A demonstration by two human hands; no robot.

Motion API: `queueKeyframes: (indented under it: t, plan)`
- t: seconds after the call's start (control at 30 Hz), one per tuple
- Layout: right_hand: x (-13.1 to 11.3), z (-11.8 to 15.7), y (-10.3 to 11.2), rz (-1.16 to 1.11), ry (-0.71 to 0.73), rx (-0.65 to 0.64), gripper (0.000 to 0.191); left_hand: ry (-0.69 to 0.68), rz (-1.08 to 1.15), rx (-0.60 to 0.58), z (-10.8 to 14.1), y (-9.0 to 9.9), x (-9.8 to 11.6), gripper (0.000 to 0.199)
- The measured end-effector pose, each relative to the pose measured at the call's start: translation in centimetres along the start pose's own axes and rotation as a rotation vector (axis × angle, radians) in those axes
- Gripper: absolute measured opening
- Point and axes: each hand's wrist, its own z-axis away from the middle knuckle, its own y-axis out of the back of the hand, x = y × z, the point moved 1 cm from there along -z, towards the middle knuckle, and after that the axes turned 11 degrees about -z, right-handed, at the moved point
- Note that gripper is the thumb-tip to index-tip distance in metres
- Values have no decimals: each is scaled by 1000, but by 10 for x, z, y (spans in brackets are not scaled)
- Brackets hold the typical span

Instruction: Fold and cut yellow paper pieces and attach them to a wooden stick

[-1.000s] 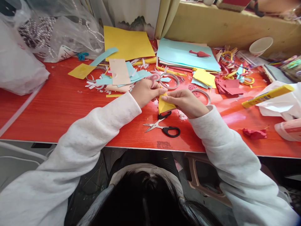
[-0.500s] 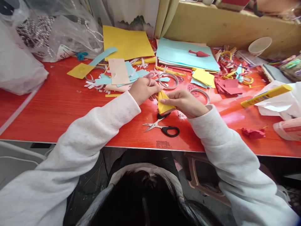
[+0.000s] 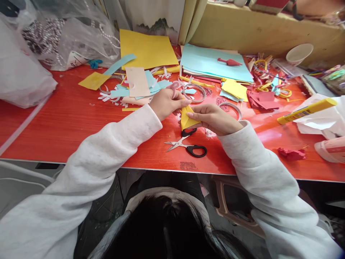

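Pinching one yellow paper (image 3: 188,122), left fingers (image 3: 183,103) and right fingers (image 3: 197,116) sit near one pair of scissors (image 3: 180,142).

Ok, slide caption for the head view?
Both hands hold folded yellow paper near open scissors on a red table.

The glossy red table (image 3: 67,126) here catches the light, with a mountain-print cloth (image 3: 157,23) and a yellowish ledge (image 3: 242,30) behind it and grey floor (image 3: 229,235) beneath.
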Motion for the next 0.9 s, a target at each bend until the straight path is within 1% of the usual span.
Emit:
queueKeyframes:
  t: [0.13, 0.23, 0.37, 0.43, 0.5, 0.57, 0.67, 0.83, 0.9]
  plan:
    - [-5, 4, -2, -15, -44, -34, 13, 13, -4, 35, 1, 3, 3, 22]
    - [-9, 10, 0, -65, -69, -68, 22, 19, 8, 27, 2, 4, 6, 20]
    - [-12, 16, 1, -108, -106, -175, 38, 16, -8, 30, 2, 7, 8, 17]
    - [-12, 16, -1, -86, -100, -203, 39, 7, -27, 41, 2, 9, 7, 16]
    - [-10, 13, -3, -21, -61, -173, 27, -9, -39, 45, 2, 10, 6, 15]
    - [-6, 9, -4, 50, -19, -102, 17, -16, -44, 41, 3, 10, 6, 14]
    - [-1, 3, -3, 79, 13, -30, 15, 16, -39, 46, 4, 8, 7, 16]
    - [-1, 1, 0, 34, 28, -36, 16, 64, 27, -3, 4, 5, 7, 30]
    - [-1, 1, 0, 22, 8, -18, 17, 94, 90, 23, 2, 7, 6, 33]
